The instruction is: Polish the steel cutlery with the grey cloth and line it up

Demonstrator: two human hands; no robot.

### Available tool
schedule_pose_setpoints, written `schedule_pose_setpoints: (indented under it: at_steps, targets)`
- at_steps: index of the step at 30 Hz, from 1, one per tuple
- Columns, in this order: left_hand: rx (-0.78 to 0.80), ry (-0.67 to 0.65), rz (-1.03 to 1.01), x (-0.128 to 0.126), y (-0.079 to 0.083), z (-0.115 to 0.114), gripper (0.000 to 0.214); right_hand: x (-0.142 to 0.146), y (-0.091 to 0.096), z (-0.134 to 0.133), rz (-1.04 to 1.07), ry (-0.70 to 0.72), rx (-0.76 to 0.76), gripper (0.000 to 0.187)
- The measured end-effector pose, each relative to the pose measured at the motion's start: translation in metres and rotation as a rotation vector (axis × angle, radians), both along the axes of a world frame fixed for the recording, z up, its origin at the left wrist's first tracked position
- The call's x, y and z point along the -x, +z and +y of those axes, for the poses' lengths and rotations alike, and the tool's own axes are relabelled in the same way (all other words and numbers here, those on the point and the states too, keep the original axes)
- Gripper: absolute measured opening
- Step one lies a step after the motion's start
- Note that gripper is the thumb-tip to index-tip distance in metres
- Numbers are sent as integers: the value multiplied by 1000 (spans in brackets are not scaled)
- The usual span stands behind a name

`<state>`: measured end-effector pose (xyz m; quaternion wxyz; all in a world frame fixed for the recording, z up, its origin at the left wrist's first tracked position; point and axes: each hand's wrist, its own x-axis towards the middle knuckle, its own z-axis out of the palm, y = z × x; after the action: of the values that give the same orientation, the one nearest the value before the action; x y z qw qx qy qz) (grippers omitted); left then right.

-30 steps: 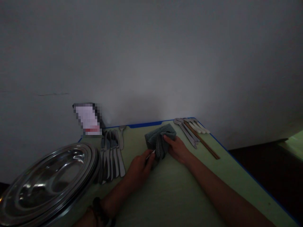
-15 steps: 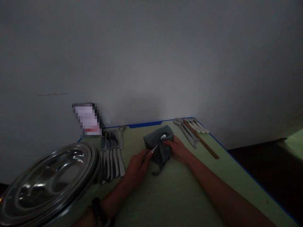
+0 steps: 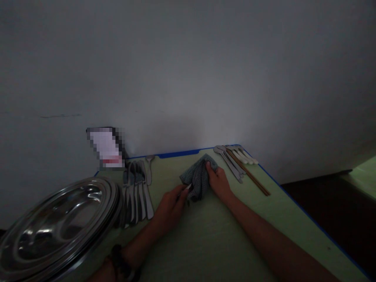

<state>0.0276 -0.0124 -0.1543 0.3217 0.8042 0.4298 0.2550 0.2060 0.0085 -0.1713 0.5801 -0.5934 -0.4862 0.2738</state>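
My left hand [image 3: 172, 204] pinches the handle of a metal utensil [image 3: 188, 187] whose other end is wrapped inside a grey cloth [image 3: 197, 178]. My right hand [image 3: 217, 181] is closed round that cloth, squeezing it over the utensil. Both hands rest over the middle of a pale green table [image 3: 217, 239] with a blue edge. Which kind of utensil it is stays hidden by the cloth.
A row of metal knives [image 3: 136, 190] lies left of my hands, with a spoon [image 3: 149, 166] behind them. Stacked steel compartment trays [image 3: 55, 225] fill the lower left. Spoons and chopsticks [image 3: 241, 166] lie at the far right corner. A grey wall stands behind.
The utensil's bright end showed above the cloth half a second ago; now the cloth covers it again. My right hand has slid along the utensil with the cloth.
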Motion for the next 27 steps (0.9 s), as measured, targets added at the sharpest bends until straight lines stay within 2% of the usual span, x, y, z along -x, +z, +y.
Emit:
schedule_pose_setpoints:
  at_steps: [3, 11, 16, 17, 21, 23, 27]
  targets:
    - [11, -24, -46, 0, 0, 1, 35, -1, -1, -1, 138, 18, 72, 45]
    - [89, 26, 9, -1, -3, -2, 38, 21, -19, 2, 638, 156, 30, 35]
    - [73, -40, -92, 1, -3, 0, 31, 21, -15, 0, 708, 293, 12, 26]
    - [85, -23, -101, 0, -2, -1, 29, 20, -13, -1, 734, 334, 25, 25]
    - [95, 162, -122, 0, 1, -2, 47, 14, -4, -5, 850, 473, 127, 25]
    - [91, 187, -117, 0, 3, -2, 49, 12, -2, -6, 872, 476, 161, 26]
    - [60, 108, -70, 0, 4, -2, 41, 11, -3, -5, 874, 398, 182, 27]
